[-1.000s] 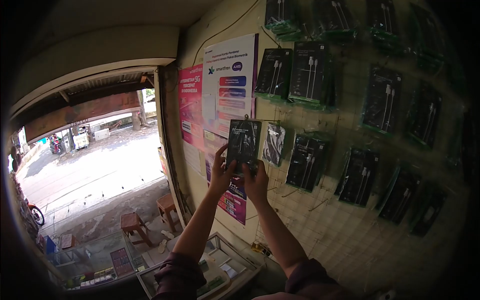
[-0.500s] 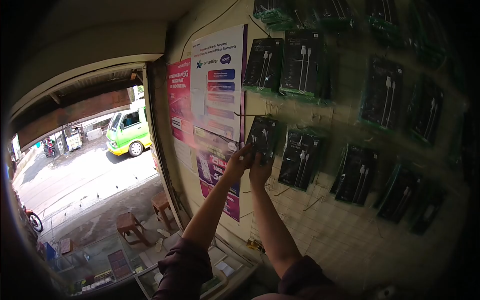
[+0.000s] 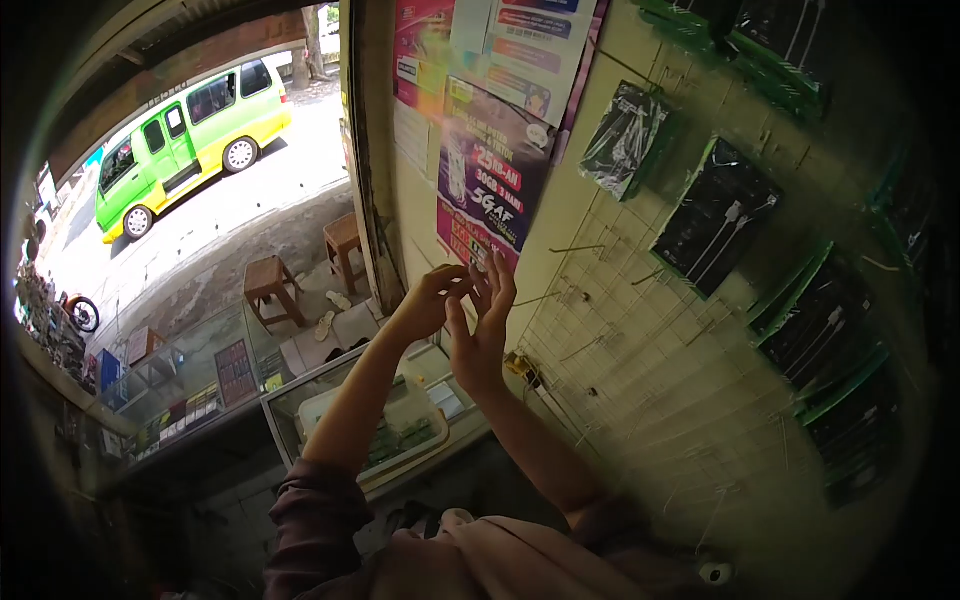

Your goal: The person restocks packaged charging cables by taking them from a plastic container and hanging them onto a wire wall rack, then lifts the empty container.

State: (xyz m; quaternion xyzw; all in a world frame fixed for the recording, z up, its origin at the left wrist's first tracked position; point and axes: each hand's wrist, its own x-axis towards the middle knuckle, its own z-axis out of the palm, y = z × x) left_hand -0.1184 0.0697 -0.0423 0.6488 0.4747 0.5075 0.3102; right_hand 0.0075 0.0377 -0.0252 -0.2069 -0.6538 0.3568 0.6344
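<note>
My left hand point(image 3: 436, 297) and my right hand point(image 3: 484, 328) are raised close together in front of the wall, just below a purple promotional poster point(image 3: 492, 170). The right hand is open with its fingers stretched upward. The left fingers are loosely bent and reach toward the right hand; nothing shows in either hand. Up and to the right, a black cable packet point(image 3: 626, 140) in shiny plastic hangs on the wall rack. Another black cable packet point(image 3: 716, 218), with a white cable pictured, hangs beside it.
A wire grid rack point(image 3: 640, 370) with protruding hooks covers the wall at right, with more cable packets point(image 3: 815, 320). Below stands a glass display counter point(image 3: 190, 375) holding a plastic tray point(image 3: 400, 440). Wooden stools point(image 3: 270, 283) and a green van point(image 3: 195, 140) are outside.
Both hands have come away from the black packet, which now hangs on the rack, and have dropped lower. My view has tilted down, and more of the van shows outside.
</note>
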